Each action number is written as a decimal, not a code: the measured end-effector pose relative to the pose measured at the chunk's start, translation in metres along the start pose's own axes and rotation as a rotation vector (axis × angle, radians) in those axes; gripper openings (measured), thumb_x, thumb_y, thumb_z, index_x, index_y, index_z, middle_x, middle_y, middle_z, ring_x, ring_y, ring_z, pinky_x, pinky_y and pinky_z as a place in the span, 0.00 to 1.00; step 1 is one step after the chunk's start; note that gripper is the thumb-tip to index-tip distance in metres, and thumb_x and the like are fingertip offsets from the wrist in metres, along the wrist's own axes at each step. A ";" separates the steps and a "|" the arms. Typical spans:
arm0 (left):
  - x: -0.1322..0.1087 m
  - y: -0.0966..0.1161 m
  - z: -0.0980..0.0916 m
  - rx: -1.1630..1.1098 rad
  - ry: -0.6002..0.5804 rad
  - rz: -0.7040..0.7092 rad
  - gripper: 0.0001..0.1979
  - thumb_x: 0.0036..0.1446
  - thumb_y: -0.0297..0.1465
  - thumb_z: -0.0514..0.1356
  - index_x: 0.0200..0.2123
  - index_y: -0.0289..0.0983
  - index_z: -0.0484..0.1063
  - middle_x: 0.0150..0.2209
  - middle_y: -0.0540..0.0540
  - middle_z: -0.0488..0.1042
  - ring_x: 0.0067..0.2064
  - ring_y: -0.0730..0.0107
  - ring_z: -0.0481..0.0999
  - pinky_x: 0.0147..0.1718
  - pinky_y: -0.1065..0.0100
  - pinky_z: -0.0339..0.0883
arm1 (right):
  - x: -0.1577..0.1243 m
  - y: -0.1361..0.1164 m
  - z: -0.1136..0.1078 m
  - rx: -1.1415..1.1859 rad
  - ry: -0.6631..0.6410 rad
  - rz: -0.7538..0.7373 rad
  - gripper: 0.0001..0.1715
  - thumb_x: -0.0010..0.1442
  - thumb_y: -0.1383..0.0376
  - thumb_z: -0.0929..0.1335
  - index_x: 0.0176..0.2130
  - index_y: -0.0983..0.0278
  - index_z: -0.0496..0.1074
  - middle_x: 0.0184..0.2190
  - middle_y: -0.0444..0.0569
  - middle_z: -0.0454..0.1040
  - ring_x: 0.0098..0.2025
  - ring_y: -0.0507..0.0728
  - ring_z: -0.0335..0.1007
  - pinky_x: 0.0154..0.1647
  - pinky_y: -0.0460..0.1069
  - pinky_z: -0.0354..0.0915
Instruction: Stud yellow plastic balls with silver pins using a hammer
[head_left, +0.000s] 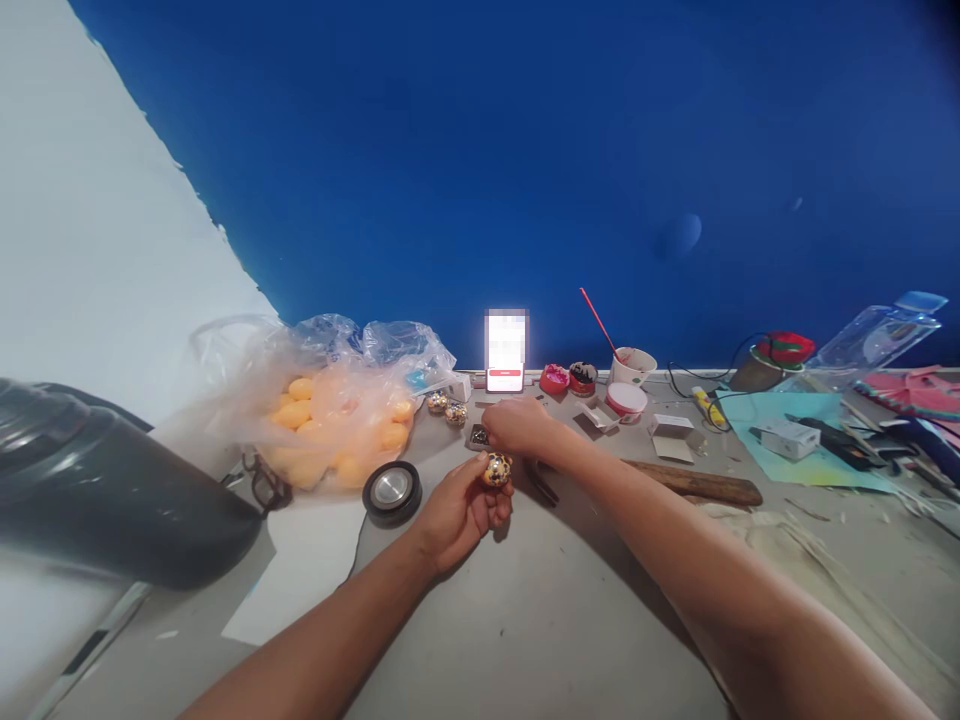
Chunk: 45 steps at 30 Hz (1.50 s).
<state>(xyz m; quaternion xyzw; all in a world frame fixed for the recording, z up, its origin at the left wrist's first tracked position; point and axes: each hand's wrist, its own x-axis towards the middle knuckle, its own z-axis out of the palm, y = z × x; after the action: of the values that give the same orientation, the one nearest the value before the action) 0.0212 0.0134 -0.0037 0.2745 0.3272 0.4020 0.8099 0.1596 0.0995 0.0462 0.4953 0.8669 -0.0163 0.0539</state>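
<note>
My left hand (466, 508) holds a small ball (496, 469) covered in shiny gold and dark studs, gripped between thumb and fingers. Just beyond it, my right hand (516, 428) is closed with its fingers bent down over a small open box (478, 436) of shiny little pieces. The right fingertips are mostly hidden, so anything between them does not show. Two similar studded balls, one of them nearer (455, 413), rest on the table to the left of the box. A dark curved tool (541, 484) lies under my right wrist.
A plastic bag of orange balls (337, 420) and a round black-rimmed object (392, 490) are at left. A lit phone (505, 350) stands against the blue wall. Further right are a paper cup (634, 366) with a red stick, a wooden piece (694, 483) and a blue-green sheet (795, 440).
</note>
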 end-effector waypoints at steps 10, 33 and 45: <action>-0.001 0.004 0.001 -0.092 0.008 -0.006 0.06 0.60 0.30 0.63 0.37 0.33 0.73 0.32 0.40 0.78 0.27 0.69 0.76 0.25 0.71 0.68 | -0.012 -0.006 -0.015 0.029 0.073 0.081 0.16 0.66 0.62 0.64 0.47 0.65 0.78 0.44 0.59 0.83 0.47 0.65 0.80 0.42 0.51 0.69; -0.006 0.004 0.003 0.075 -0.021 0.104 0.22 0.43 0.40 0.78 0.24 0.33 0.72 0.24 0.50 0.69 0.26 0.77 0.66 0.25 0.74 0.62 | -0.101 -0.033 0.009 0.670 0.385 0.166 0.09 0.59 0.70 0.68 0.39 0.61 0.77 0.35 0.46 0.82 0.34 0.54 0.73 0.33 0.47 0.56; -0.003 0.003 0.002 0.002 0.053 0.060 0.17 0.54 0.40 0.71 0.34 0.31 0.79 0.29 0.45 0.75 0.28 0.72 0.74 0.24 0.73 0.67 | -0.093 -0.015 0.037 1.231 0.533 0.131 0.06 0.58 0.64 0.71 0.32 0.61 0.81 0.29 0.45 0.80 0.32 0.54 0.73 0.34 0.48 0.64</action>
<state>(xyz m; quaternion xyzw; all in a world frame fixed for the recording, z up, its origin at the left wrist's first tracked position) 0.0199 0.0123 0.0001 0.2742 0.3408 0.4328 0.7883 0.1962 0.0090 0.0196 0.4744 0.6513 -0.3812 -0.4532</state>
